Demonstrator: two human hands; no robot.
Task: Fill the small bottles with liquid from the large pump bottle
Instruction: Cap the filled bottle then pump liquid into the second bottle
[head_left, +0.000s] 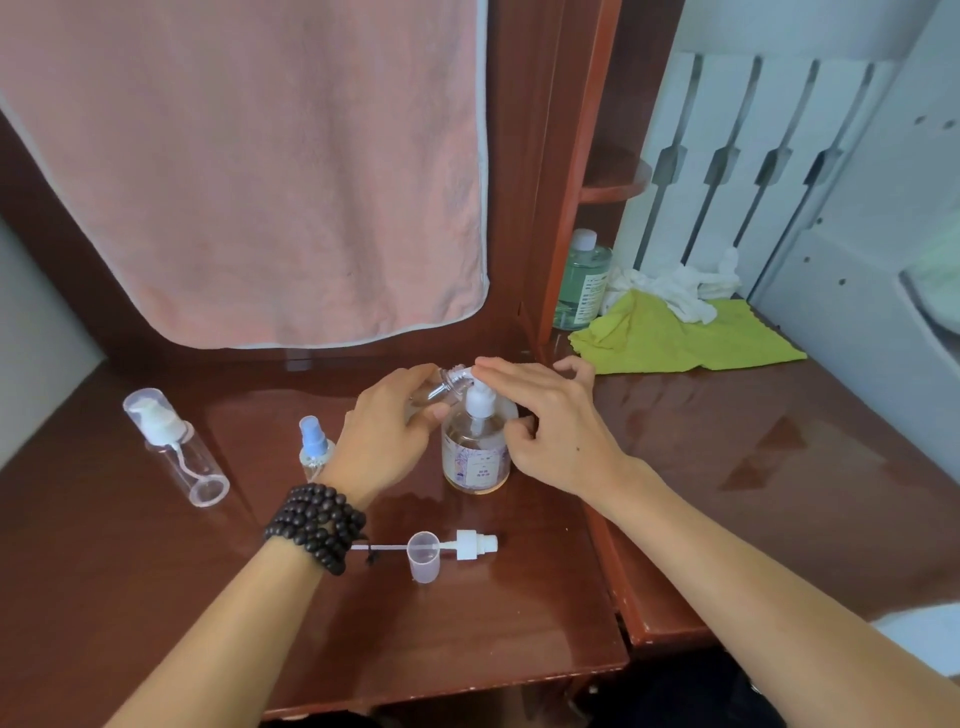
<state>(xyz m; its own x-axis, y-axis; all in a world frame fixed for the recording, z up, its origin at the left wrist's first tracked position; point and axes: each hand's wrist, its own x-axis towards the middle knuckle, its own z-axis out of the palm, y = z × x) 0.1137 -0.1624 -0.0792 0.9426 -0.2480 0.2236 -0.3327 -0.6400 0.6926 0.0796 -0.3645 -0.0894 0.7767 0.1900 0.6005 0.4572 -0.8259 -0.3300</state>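
Your left hand (387, 426) grips a small clear bottle (441, 387), tilted so its open neck meets the nozzle of the large pump bottle (475, 452) standing on the wooden desk (519, 623). Your right hand (545, 415) lies over the pump head, fingers stretched flat, seemingly pressing it. A pump-top bottle (176, 447) and a blue-capped spray bottle (314, 447) stand to the left; a removed pump (475, 544) lies near the front beside a clear cap (426, 558).

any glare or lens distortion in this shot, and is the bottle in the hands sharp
Head view: soft glare patches on the glossy wooden table; wide-angle bending curves the pink towel and the edges; the small clear bottle, gripped by the left hand, is slightly soft, as is the pump bottle under the right hand.
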